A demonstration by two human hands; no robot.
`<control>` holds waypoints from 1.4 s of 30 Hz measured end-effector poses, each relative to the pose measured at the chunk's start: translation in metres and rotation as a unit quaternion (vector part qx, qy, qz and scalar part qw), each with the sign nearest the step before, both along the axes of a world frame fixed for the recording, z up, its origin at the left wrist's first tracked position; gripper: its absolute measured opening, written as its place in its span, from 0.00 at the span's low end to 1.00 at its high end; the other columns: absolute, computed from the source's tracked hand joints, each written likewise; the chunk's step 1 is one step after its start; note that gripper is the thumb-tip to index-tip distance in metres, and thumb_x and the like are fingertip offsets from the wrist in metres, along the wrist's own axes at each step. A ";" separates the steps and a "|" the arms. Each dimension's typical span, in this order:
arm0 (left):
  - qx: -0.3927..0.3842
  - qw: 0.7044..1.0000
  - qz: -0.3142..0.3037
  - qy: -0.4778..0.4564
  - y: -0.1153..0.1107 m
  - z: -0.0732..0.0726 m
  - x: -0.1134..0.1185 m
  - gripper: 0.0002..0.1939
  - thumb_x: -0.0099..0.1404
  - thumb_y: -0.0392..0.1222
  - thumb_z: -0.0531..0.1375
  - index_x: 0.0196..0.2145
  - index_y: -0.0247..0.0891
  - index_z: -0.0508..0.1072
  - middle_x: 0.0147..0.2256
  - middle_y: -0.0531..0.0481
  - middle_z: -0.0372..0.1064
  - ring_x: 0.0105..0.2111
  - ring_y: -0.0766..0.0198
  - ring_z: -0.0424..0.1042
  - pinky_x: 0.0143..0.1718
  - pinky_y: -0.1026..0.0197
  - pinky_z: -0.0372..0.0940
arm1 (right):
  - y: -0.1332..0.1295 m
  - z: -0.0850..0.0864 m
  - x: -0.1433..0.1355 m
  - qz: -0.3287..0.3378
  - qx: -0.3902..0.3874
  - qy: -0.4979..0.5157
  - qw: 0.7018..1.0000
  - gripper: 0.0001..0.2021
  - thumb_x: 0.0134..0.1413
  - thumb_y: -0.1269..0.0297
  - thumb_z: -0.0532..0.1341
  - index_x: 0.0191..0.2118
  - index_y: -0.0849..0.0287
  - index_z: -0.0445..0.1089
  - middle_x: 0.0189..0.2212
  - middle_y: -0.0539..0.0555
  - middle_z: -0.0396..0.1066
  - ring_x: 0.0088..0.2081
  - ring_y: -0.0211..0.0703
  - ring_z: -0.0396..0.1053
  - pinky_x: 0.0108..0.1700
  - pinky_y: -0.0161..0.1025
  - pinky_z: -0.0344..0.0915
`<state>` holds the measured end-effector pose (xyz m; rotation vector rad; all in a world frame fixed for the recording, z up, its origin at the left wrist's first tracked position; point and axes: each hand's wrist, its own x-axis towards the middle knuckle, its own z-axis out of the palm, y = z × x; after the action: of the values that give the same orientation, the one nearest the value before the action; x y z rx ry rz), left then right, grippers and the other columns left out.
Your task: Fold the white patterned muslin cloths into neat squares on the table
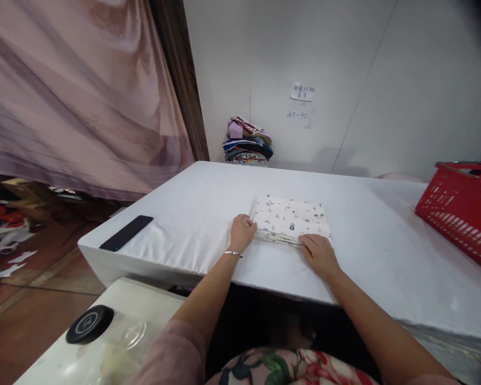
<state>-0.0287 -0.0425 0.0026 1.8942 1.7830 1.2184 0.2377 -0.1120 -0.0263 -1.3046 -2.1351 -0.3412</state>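
Observation:
A folded white cloth (291, 216) with small dark printed figures lies flat on the white-covered table (176, 214). Its layers show along the front edge. My left hand (243, 233), with a bracelet at the wrist, grips the cloth's left side near the front corner, fingers curled. At the front right corner, my right hand (320, 255) has its fingers bent onto the edge, the thumb side partly hidden from view.
A red plastic basket (465, 208) stands on the table's right side. A black phone (126, 233) lies at the left edge. Folded clothes are stacked in a pile (248, 141) by the wall. A pink curtain (84, 96) hangs at left. A round black lid (90, 324) sits on a lower white surface.

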 end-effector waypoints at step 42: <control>0.116 0.917 -0.260 0.279 -0.021 -0.006 0.023 0.09 0.64 0.38 0.52 0.41 0.40 0.69 0.40 0.48 0.67 0.43 0.60 0.63 0.44 0.55 0.58 | 0.001 -0.001 -0.001 0.000 0.033 0.013 0.999 0.12 0.60 0.69 0.49 0.42 0.59 0.69 0.39 0.56 0.71 0.41 0.45 0.64 0.44 0.42 0.58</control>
<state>-0.0062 -0.0637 -0.0031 2.8302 1.2134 0.7596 0.2366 -0.1107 -0.0274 -1.2645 -2.0856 -0.3888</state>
